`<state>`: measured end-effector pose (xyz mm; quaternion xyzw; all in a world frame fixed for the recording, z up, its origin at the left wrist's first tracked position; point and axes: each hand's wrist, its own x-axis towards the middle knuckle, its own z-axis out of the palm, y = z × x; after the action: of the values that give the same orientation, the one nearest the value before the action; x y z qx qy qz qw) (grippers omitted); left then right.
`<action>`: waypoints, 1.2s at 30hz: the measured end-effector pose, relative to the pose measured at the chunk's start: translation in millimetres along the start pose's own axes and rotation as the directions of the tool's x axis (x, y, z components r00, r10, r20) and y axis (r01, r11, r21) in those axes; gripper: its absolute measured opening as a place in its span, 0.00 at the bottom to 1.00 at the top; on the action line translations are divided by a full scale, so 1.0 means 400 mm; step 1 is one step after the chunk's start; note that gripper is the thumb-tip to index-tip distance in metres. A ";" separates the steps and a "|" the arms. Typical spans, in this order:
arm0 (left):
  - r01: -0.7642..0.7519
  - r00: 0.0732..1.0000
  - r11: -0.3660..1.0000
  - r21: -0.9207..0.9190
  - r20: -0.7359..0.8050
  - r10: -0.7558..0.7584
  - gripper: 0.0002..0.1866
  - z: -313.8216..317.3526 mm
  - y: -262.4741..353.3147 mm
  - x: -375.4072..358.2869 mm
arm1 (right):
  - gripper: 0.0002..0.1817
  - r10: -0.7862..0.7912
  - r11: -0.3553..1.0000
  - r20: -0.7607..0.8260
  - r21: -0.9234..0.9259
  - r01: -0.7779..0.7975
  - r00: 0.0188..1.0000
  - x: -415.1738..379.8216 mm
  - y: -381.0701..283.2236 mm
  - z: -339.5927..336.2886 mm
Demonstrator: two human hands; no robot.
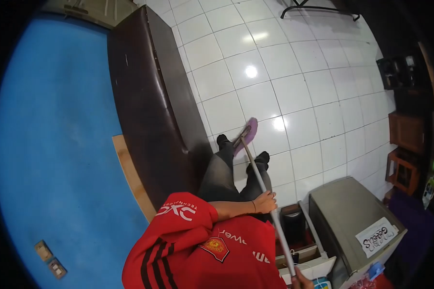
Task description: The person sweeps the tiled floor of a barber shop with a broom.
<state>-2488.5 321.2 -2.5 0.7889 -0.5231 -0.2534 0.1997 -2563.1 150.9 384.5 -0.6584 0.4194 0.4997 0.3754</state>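
A long pale pole (255, 169) runs from the bottom of the view up to a flat mop head with a purple pad (250, 132), which lies on the white tiled floor just ahead of my feet. My left hand (265, 202) is wrapped round the middle of the pole. Lower down, at the bottom edge of the view, my right hand (301, 280) grips the pole near its end and is partly cut off by the frame.
A dark brown padded bench (144, 86) stands to the left against a blue wall (58, 135). At the lower right are a grey cabinet (347, 207) with a paper label and an open drawer (313, 265). Wooden stools (402, 171) and a black metal stand (318, 8) are farther off.
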 end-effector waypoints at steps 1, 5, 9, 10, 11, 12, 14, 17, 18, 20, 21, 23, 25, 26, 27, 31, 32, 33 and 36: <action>0.001 1.000 1.000 0.012 0.017 -0.001 0.06 0.008 0.002 -0.001 | 0.20 -0.077 0.996 -0.016 -0.036 0.077 0.997 0.025 0.028 -0.021; 0.127 0.987 0.991 0.045 -0.107 -0.122 0.05 0.014 -0.006 0.039 | 0.19 -0.255 0.961 -0.010 -0.115 0.253 0.967 0.104 0.057 -0.086; 0.442 0.883 0.891 0.106 -0.224 -0.412 0.04 0.001 -0.095 0.019 | 0.20 -0.338 0.939 0.040 -0.057 0.340 0.940 0.249 0.092 -0.017; 0.536 0.832 0.838 0.102 -0.231 -0.504 0.04 -0.002 -0.139 0.004 | 0.17 -0.465 0.884 -0.043 -0.067 0.462 0.884 0.328 0.079 0.023; 0.619 0.762 0.780 0.093 -0.310 -0.568 0.06 0.000 -0.190 -0.015 | 0.21 -0.552 0.831 -0.004 -0.090 0.549 0.834 0.393 0.043 0.047; 0.696 0.680 0.714 0.074 -0.387 -0.623 0.11 -0.006 -0.232 -0.035 | 0.19 -0.556 0.830 0.013 -0.035 0.556 0.831 0.441 -0.023 0.067; 0.761 0.582 0.649 -0.028 -0.412 -0.701 0.17 -0.051 -0.283 -0.080 | 0.20 -0.646 0.735 -0.004 -0.277 0.620 0.764 0.557 -0.163 0.121; 0.737 0.470 0.602 -0.307 -0.407 -0.783 0.28 -0.115 -0.351 -0.163 | 0.20 -0.724 0.646 -0.089 -0.436 0.627 0.684 0.693 -0.342 0.234; 0.651 0.463 0.595 -0.471 -0.374 -0.803 0.32 -0.128 -0.363 -0.195 | 0.20 -0.727 0.645 -0.100 -0.436 0.627 0.679 0.693 -0.351 0.247; 0.642 0.418 0.599 -0.479 -0.436 -0.797 0.26 -0.124 -0.386 -0.261 | 0.20 -0.816 0.559 -0.095 -0.379 0.738 0.570 0.688 -0.369 0.255; 0.612 0.376 0.448 -0.652 -0.258 -0.890 0.23 -0.126 -0.395 -0.300 | 0.20 -0.764 0.620 -0.063 -0.344 0.705 0.642 0.625 -0.354 0.233; 0.517 0.307 0.227 -0.826 -0.069 -0.949 0.19 -0.101 -0.385 -0.388 | 0.21 -0.726 0.649 -0.038 -0.370 0.665 0.687 0.547 -0.237 0.202; 0.482 0.241 0.154 -0.863 -0.039 -0.970 0.18 -0.050 -0.374 -0.489 | 0.22 -0.726 0.626 -0.017 -0.429 0.651 0.687 0.463 -0.065 0.164; 0.502 0.219 0.107 -0.858 0.006 -0.976 0.18 -0.008 -0.372 -0.548 | 0.21 -0.795 0.562 -0.028 -0.408 0.719 0.605 0.459 0.052 0.157; 0.559 0.159 0.078 -0.825 0.014 -0.987 0.19 0.060 -0.375 -0.609 | 0.20 -0.647 0.693 -0.004 -0.423 0.585 0.763 0.432 0.149 0.136; 0.710 -0.145 -0.262 -0.653 0.229 -0.963 0.22 0.206 -0.328 -0.840 | 0.22 -0.496 0.687 -0.098 -0.652 0.321 0.863 0.399 0.315 0.234; 0.688 -0.240 -0.374 -0.621 0.292 -0.926 0.22 0.229 -0.313 -0.880 | 0.23 -0.379 0.720 -0.101 -0.657 0.224 0.920 0.386 0.287 0.277; 0.686 -0.245 -0.383 -0.618 0.299 -0.922 0.22 0.253 -0.297 -0.908 | 0.19 -0.564 0.697 -0.135 -0.608 0.381 0.815 0.471 0.334 0.318; 0.649 -0.298 -0.478 -0.593 0.380 -0.876 0.24 0.250 -0.255 -1.015 | 0.20 -0.586 0.729 -0.140 -0.522 0.443 0.798 0.542 0.073 0.470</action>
<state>-2607.1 730.5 -63.5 0.7674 0.4890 -0.3282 0.2537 -2622.4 273.4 130.4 -0.8860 0.1371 0.3552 0.2645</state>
